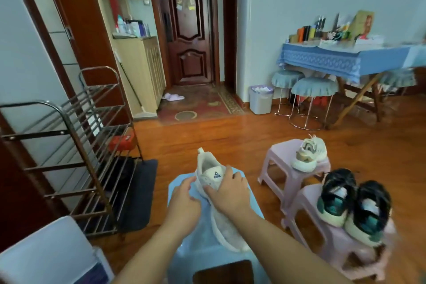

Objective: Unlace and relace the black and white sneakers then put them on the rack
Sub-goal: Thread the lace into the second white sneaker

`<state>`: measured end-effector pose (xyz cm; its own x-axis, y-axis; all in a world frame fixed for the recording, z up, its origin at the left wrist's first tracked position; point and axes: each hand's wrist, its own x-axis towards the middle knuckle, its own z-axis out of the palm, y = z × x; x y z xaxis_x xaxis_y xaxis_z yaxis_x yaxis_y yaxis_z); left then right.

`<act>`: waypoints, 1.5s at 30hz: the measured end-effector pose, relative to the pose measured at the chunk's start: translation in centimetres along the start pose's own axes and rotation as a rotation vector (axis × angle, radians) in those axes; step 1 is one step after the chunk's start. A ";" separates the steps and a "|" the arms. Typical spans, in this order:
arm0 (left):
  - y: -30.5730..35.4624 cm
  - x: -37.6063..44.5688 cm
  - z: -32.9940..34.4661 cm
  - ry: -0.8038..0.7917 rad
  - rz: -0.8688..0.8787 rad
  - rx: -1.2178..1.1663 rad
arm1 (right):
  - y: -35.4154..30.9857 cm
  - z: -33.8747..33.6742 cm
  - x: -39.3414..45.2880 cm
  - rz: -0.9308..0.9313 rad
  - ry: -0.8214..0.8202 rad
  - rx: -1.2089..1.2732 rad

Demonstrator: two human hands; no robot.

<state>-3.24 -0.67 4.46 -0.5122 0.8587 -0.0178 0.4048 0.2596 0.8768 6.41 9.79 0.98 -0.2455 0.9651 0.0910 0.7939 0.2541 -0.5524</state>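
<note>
Both hands work a white sneaker [208,182] lying on a blue stool [184,253] at six o'clock in the head view. Right grip [228,191]: fingers curled over the tongue and collar, grasping the shoe, apparently to pin it flat so it does not slide. Left grip [184,198]: fingers bent at the shoe's near side at about the eyelet row; whether they pinch a lace or only touch the upper I cannot tell, as no lace shows clearly. The shoe lies heel away, toe toward the person, which would put the eyelets within easy reach of both hands.

Its apparent mate [307,153] sits on a pink stool [274,157] at two o'clock, well apart. A darker pair [355,203], black with teal and pale soles, stands heels toward the camera on a second pink stool [359,256] at three to four o'clock; these look like the black and white sneakers the task means, and neither hand touches them.

The rack [76,145] stands at nine o'clock against the wall, its upper tiers showing bare bars. A dark mat [143,191] lies at its foot, and a pale box [46,253] sits at seven o'clock, near the route from stool to rack. Further off, at one o'clock, a bench [345,57] under a blue cloth carries books.
</note>
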 end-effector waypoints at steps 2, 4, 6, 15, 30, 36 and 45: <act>0.2 -0.9 -0.4 0.039 0.024 0.072 | 0.8 -1.8 -0.4 -0.051 -0.091 0.081; 0.9 -1.9 -0.6 0.055 0.059 0.134 | 1.9 -4.4 -2.2 -0.130 -0.097 0.117; 2.7 -3.2 1.5 -0.031 0.137 0.117 | 5.4 -8.0 -5.1 -0.145 0.007 0.114; 15.5 -14.9 23.7 -0.721 0.508 0.013 | 30.5 -24.6 -23.4 0.424 0.378 -0.060; 17.7 -17.6 24.0 -1.009 0.604 0.044 | 33.7 -33.2 -24.9 0.187 0.198 0.003; 24.2 -14.6 14.2 -0.834 0.620 -0.215 | 15.9 -36.4 -17.2 -0.208 -0.193 0.598; 14.4 -6.1 -10.0 -0.283 0.100 -0.404 | 8.6 -27.0 -7.6 -0.147 -0.663 0.993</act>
<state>-1.88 -6.57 22.03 -0.2379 0.9713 -0.0048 0.0867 0.0262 0.9959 30.15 6.37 17.92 -0.7672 0.6369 -0.0760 0.0311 -0.0813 -0.9962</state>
